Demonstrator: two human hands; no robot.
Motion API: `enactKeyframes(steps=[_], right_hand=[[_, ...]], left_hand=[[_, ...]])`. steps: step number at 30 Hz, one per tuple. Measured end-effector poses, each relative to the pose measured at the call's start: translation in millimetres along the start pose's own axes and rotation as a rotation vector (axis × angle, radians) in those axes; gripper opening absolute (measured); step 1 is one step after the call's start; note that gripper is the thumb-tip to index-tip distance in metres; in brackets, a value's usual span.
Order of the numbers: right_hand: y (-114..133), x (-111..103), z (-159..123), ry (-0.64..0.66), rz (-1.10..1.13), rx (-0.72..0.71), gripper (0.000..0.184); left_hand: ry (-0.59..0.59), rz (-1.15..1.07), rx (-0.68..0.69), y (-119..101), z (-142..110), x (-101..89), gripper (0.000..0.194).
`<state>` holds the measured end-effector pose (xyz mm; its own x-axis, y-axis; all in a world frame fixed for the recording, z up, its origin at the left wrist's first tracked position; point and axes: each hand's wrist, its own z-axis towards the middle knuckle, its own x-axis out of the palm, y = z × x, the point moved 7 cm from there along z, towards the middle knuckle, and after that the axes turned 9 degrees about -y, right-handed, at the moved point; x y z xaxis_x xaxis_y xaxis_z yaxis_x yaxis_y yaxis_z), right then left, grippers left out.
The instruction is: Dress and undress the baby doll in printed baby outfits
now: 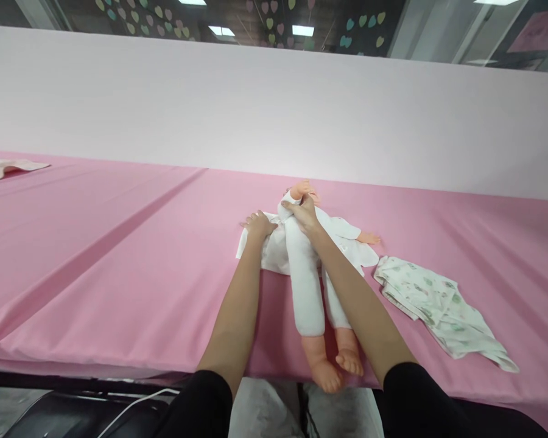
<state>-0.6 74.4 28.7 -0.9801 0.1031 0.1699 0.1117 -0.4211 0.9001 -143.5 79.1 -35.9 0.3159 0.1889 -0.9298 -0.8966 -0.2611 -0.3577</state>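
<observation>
A baby doll (305, 286) with a white cloth body lies on its back, its plastic feet towards me. White baby clothing (274, 250) is spread under and beside it, and part covers the side of its body at the right. My right hand (305, 214) is closed around the doll's upper arm near the shoulder, with the arm bent upward. My left hand (259, 225) rests on the white clothing just left of the doll, its fingers spread. The doll's other arm (368, 238) stretches out to the right. My right hand and the raised arm mostly hide the head.
A folded white cloth with a green print (442, 310) lies right of the doll. The table has a pink cover (132, 274) with creases. Another pale cloth (9, 168) lies at the far left. Behind stands a white wall (256, 109) below windows with heart stickers.
</observation>
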Motion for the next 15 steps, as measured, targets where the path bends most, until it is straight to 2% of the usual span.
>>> enactKeyframes(steps=[3,6,9,11,15], right_hand=[[18,4,-9,0.029,-0.146,-0.223,0.034],[29,12,-22,0.064,-0.434,-0.396,0.023],[25,23,-30,0.121,-0.74,-0.425,0.018],[19,31,-34,0.17,-0.919,-0.409,0.019],[10,40,-35,0.215,-1.145,-0.35,0.023]], left_hand=[[0.001,-0.047,0.035,3,5,-8.1,0.062],[-0.009,-0.06,0.032,8,9,-27.8,0.038],[-0.075,-0.073,0.041,6,6,-59.0,0.03],[-0.114,-0.101,0.096,-3,0,-81.0,0.027],[-0.194,-0.124,0.198,-23,-20,-116.7,0.027]])
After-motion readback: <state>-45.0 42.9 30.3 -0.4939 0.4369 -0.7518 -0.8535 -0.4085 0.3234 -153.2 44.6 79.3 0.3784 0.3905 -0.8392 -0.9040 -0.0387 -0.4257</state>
